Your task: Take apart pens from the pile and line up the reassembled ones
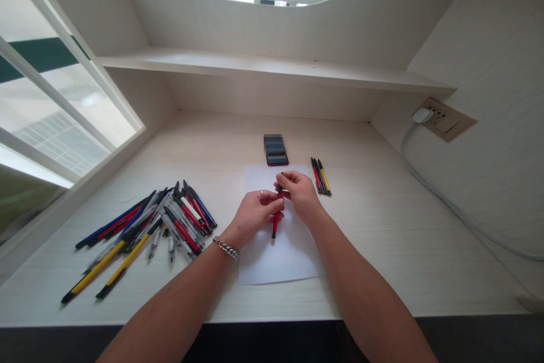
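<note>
Fingers (pixel 272 205) of left hand (pixel 255 211) are pinched on the barrel of the slim red plastic pen with black ends (pixel 275 222); right hand (pixel 301 193) fingers are clamped on its top end.

Left to right:
- loose heap of blue, red, yellow and clear plastic pens (pixel 161 227) on pale wooden desk (pixel 382 238)
- left hand
- pen near-upright over white paper sheet (pixel 276 264); can't tell whether the tip touches
- right hand
- three pens, red, black and yellow (pixel 321 176), side by side
- white plug in wall socket (pixel 425 115)

Judgement: hold barrel steady, work only the top end, keep tip over sheet.

No legible writing; dark flat device (pixel 276 150) behind sheet is blurred.
</note>
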`<state>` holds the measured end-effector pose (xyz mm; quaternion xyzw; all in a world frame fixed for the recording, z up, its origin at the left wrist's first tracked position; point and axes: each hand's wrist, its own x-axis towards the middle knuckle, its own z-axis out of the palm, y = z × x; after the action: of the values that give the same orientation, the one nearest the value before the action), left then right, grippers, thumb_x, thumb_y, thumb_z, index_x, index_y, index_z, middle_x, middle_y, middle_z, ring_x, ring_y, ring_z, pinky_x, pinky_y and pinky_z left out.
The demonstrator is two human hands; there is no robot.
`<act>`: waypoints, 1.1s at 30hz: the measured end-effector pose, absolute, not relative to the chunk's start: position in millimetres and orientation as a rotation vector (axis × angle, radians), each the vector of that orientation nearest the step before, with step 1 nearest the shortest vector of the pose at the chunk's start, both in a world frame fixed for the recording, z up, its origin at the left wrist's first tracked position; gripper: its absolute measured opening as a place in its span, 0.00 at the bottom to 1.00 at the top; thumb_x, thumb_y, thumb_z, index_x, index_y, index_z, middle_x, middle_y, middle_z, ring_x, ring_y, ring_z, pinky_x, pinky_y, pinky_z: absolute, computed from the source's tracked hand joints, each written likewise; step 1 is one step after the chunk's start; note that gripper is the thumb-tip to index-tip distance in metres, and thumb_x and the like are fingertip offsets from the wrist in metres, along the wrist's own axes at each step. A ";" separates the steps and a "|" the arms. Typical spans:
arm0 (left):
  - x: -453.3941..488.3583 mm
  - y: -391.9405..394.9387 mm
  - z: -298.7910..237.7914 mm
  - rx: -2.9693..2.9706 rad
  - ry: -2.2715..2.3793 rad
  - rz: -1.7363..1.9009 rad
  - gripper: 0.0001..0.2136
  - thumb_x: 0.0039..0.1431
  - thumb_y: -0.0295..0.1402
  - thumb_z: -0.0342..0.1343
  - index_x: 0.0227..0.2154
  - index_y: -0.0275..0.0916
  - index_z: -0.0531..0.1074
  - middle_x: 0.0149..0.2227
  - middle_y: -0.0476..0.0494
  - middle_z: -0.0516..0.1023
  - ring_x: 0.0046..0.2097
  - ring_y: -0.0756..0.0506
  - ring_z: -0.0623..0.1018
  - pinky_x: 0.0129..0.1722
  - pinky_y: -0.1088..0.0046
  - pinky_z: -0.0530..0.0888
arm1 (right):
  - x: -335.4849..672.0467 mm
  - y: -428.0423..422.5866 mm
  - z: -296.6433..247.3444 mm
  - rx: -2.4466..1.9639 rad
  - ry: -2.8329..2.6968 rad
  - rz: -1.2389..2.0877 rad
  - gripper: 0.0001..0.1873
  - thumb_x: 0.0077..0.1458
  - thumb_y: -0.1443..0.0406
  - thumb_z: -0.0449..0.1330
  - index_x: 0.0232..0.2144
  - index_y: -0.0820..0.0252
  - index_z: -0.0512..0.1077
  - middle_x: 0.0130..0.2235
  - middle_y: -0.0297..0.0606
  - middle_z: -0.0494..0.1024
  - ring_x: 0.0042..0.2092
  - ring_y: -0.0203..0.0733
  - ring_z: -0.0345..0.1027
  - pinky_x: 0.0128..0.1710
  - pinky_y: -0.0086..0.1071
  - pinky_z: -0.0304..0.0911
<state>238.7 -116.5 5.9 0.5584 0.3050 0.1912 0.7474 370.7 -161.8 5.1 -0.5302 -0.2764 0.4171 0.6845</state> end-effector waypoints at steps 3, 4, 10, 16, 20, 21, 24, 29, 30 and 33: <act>238.6 -117.3 6.1 1.200 0.652 0.400 0.13 0.49 0.37 0.64 0.31 0.31 0.73 0.30 0.39 0.77 0.28 0.48 0.77 0.29 0.71 0.74 | 370.8 -162.8 6.5 -1.130 -0.605 1.032 0.17 0.45 0.54 0.67 0.31 0.61 0.74 0.31 0.39 0.77 0.32 0.39 0.69 0.28 0.31 0.65; 238.7 -117.6 6.5 1.192 0.649 0.394 0.13 0.50 0.37 0.64 0.31 0.31 0.73 0.30 0.39 0.77 0.29 0.48 0.77 0.30 0.70 0.74 | 371.1 -163.4 7.4 -1.118 -0.591 1.065 0.17 0.45 0.54 0.66 0.33 0.61 0.75 0.32 0.39 0.77 0.33 0.39 0.70 0.29 0.31 0.65; 238.7 -116.9 7.8 1.224 0.659 0.392 0.15 0.48 0.37 0.65 0.34 0.31 0.73 0.31 0.40 0.76 0.28 0.48 0.76 0.28 0.72 0.73 | 372.7 -162.8 6.2 -1.209 -0.601 0.990 0.19 0.45 0.52 0.67 0.34 0.60 0.75 0.33 0.39 0.78 0.34 0.39 0.70 0.32 0.32 0.66; 239.1 -117.7 6.6 1.212 0.632 0.387 0.12 0.50 0.35 0.63 0.32 0.31 0.72 0.30 0.40 0.76 0.29 0.48 0.76 0.28 0.72 0.73 | 373.8 -164.4 6.3 -1.158 -0.624 1.052 0.17 0.46 0.54 0.66 0.32 0.61 0.74 0.31 0.38 0.77 0.32 0.38 0.70 0.31 0.33 0.66; 238.4 -118.0 5.3 1.187 0.640 0.395 0.12 0.50 0.34 0.64 0.34 0.31 0.72 0.30 0.40 0.76 0.29 0.48 0.77 0.30 0.71 0.74 | 372.6 -164.5 8.9 -1.177 -0.600 1.090 0.18 0.49 0.53 0.64 0.37 0.61 0.75 0.36 0.41 0.78 0.35 0.40 0.71 0.32 0.32 0.67; 238.1 -117.6 5.0 1.190 0.641 0.396 0.13 0.50 0.35 0.64 0.35 0.31 0.72 0.31 0.40 0.76 0.29 0.48 0.77 0.30 0.71 0.73 | 371.8 -163.7 8.7 -1.197 -0.603 1.060 0.19 0.48 0.53 0.64 0.37 0.60 0.75 0.36 0.41 0.78 0.35 0.39 0.71 0.32 0.32 0.67; 237.3 -116.3 4.1 1.202 0.643 0.393 0.14 0.49 0.35 0.64 0.35 0.31 0.72 0.31 0.40 0.76 0.29 0.48 0.77 0.29 0.71 0.73 | 370.0 -161.7 7.2 -1.231 -0.617 0.945 0.18 0.43 0.54 0.68 0.32 0.61 0.73 0.30 0.37 0.76 0.33 0.38 0.69 0.30 0.32 0.66; 238.0 -116.2 4.0 1.212 0.624 0.412 0.11 0.50 0.34 0.64 0.32 0.31 0.72 0.30 0.40 0.76 0.29 0.48 0.77 0.29 0.72 0.73 | 371.3 -164.4 8.5 -1.175 -0.635 1.053 0.18 0.46 0.54 0.66 0.32 0.62 0.74 0.32 0.39 0.77 0.32 0.39 0.70 0.30 0.33 0.67; 238.3 -116.3 4.3 1.209 0.620 0.414 0.11 0.49 0.34 0.64 0.32 0.31 0.72 0.30 0.41 0.76 0.29 0.48 0.77 0.29 0.72 0.73 | 372.0 -165.0 9.1 -1.174 -0.628 1.079 0.18 0.47 0.53 0.65 0.34 0.61 0.74 0.34 0.40 0.78 0.33 0.39 0.71 0.31 0.33 0.67; 238.6 -116.1 4.5 1.200 0.622 0.407 0.12 0.49 0.35 0.64 0.34 0.32 0.73 0.30 0.41 0.76 0.29 0.48 0.77 0.29 0.72 0.73 | 373.3 -164.6 8.9 -1.226 -0.613 1.049 0.20 0.48 0.52 0.64 0.36 0.60 0.74 0.36 0.41 0.78 0.34 0.39 0.71 0.31 0.33 0.67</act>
<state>238.6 -116.1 4.5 0.5516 0.2860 0.1872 0.7609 373.3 -164.6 8.9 -0.5395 -0.2698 0.4618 0.6503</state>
